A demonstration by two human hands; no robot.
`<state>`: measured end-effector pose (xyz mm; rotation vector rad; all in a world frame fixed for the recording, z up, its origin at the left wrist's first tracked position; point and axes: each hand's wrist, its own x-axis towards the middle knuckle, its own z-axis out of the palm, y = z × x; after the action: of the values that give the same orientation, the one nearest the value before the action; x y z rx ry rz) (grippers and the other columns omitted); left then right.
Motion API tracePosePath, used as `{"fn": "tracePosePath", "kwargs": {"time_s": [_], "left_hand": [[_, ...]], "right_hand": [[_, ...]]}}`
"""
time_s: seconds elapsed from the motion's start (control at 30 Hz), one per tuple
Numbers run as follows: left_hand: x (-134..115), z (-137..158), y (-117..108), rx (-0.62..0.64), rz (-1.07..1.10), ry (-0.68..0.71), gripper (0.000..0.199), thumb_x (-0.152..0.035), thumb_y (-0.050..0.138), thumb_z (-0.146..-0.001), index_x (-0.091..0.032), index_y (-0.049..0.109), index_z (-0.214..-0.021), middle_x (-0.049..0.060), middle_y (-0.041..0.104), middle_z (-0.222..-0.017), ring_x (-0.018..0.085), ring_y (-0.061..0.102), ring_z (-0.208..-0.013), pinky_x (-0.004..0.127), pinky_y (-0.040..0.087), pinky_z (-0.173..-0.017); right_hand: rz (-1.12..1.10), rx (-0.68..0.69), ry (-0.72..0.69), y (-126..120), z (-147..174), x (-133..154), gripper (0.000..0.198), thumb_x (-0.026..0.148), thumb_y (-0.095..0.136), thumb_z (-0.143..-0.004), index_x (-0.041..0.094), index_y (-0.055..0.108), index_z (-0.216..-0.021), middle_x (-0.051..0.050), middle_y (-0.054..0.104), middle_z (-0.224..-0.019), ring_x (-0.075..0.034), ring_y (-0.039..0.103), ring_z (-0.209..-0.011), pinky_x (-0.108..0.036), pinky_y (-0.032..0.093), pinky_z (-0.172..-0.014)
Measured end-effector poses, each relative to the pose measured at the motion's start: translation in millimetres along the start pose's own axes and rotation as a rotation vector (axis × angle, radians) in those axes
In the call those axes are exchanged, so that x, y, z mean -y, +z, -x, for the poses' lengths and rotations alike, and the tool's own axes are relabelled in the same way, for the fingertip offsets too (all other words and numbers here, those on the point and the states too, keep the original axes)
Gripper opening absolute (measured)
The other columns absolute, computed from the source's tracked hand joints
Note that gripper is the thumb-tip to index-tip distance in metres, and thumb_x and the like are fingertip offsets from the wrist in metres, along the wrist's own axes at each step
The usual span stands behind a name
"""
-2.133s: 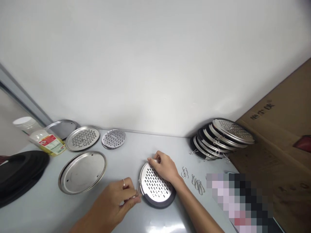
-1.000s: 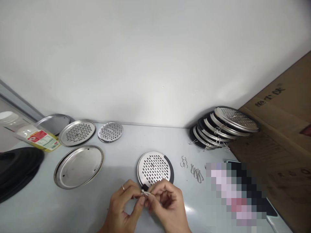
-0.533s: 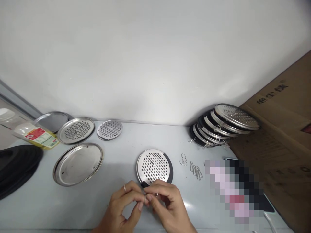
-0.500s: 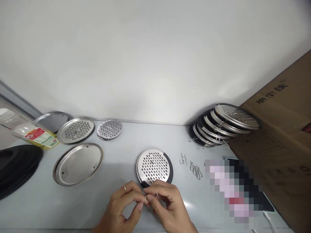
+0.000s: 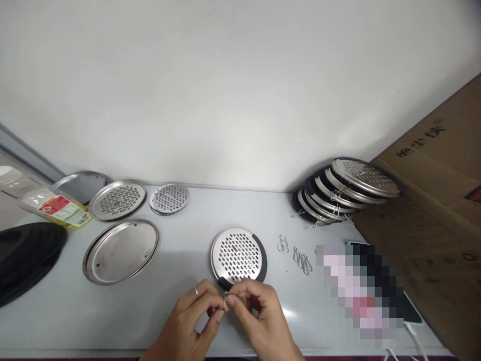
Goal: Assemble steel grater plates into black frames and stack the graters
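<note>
While the table (image 5: 180, 255) and its trays (image 5: 121, 249) stay as they were, both hands have left the disc (image 5: 236, 254), which lies flat just beyond them, and met near the front edge. Left hand (image 5: 191, 321) and right hand (image 5: 259, 321) each pinch one small wire clip (image 5: 225, 300) between fingertips; probably a clip, too small to tell. Spare rings (image 5: 282, 243) lie untouched beside the disc.

Count of items on desk (image 5: 180, 321).
Perforated discs lying singly: 3, nearest (image 5: 236, 254) just beyond the two hands (image 5: 195, 321) (image 5: 259, 321); plain trays: 2; leaning stack (image 5: 345, 193) far right: 1; bottle: 1.
</note>
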<state>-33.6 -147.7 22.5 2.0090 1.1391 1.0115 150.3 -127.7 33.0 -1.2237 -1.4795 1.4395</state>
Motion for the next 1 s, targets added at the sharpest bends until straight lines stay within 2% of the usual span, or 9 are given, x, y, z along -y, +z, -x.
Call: {"fn": "tracePosePath", "kwargs": {"time_s": [0.17,0.43,0.6,0.7,0.87,1.0], "left_hand": [[0.7,-4.2,0.7,0.001,0.009,0.005,0.015,-0.009,0.048,-0.094,-0.022,0.057,-0.092,0.000,0.058,-0.083,0.011,0.061,-0.075,0.020,0.050,-0.071],[1.9,-3.2,11.9,-0.152,0.001,-0.065,0.016,-0.012,0.047,-0.095,-0.022,0.056,-0.086,0.000,0.058,-0.078,0.012,0.058,-0.071,0.021,0.048,-0.066],[-0.7,-5.5,13.2,-0.209,-0.067,-0.079,0.015,-0.011,0.048,-0.093,-0.022,0.055,-0.085,-0.002,0.058,-0.076,0.011,0.059,-0.070,0.019,0.047,-0.065],[-3.6,-9.3,12.9,-0.239,-0.114,-0.076,0.015,-0.010,0.048,-0.092,-0.022,0.054,-0.083,-0.002,0.058,-0.075,0.011,0.060,-0.069,0.019,0.047,-0.064],[-5.0,-11.8,13.8,-0.274,-0.171,-0.059,0.017,-0.007,0.051,-0.090,-0.022,0.056,-0.085,-0.003,0.059,-0.075,0.010,0.059,-0.068,0.018,0.048,-0.064],[-4.4,-10.6,12.4,-0.280,-0.152,-0.043,0.017,-0.007,0.052,-0.091,-0.022,0.058,-0.089,-0.002,0.060,-0.078,0.010,0.060,-0.070,0.018,0.049,-0.065]], "right_hand": [[-0.155,-0.051,0.027,5.3,0.8,-2.2,0.026,0.039,0.066,-0.089,0.016,0.067,-0.076,0.000,0.060,-0.067,-0.012,0.049,-0.061,-0.023,0.039,-0.058],[-0.343,-0.114,0.082,19.4,0.9,1.7,0.031,0.046,0.069,-0.086,0.017,0.064,-0.077,0.004,0.050,-0.057,-0.009,0.041,-0.049,-0.020,0.033,-0.047],[-0.345,-0.140,0.072,21.2,2.8,2.8,0.029,0.044,0.069,-0.086,0.017,0.065,-0.076,0.003,0.051,-0.057,-0.010,0.043,-0.051,-0.022,0.034,-0.049],[-0.301,-0.158,-0.001,19.4,3.9,-0.2,0.023,0.039,0.067,-0.088,0.018,0.067,-0.079,0.002,0.056,-0.060,-0.011,0.047,-0.054,-0.022,0.038,-0.053],[-0.020,-0.144,-0.238,11.5,3.2,-7.3,0.014,0.024,0.061,-0.091,0.020,0.072,-0.084,-0.003,0.063,-0.070,-0.014,0.054,-0.062,-0.025,0.043,-0.058],[0.049,-0.111,-0.414,6.2,2.4,-9.1,0.020,0.012,0.060,-0.088,0.022,0.075,-0.097,-0.004,0.063,-0.074,-0.015,0.057,-0.063,-0.026,0.045,-0.057]]}}
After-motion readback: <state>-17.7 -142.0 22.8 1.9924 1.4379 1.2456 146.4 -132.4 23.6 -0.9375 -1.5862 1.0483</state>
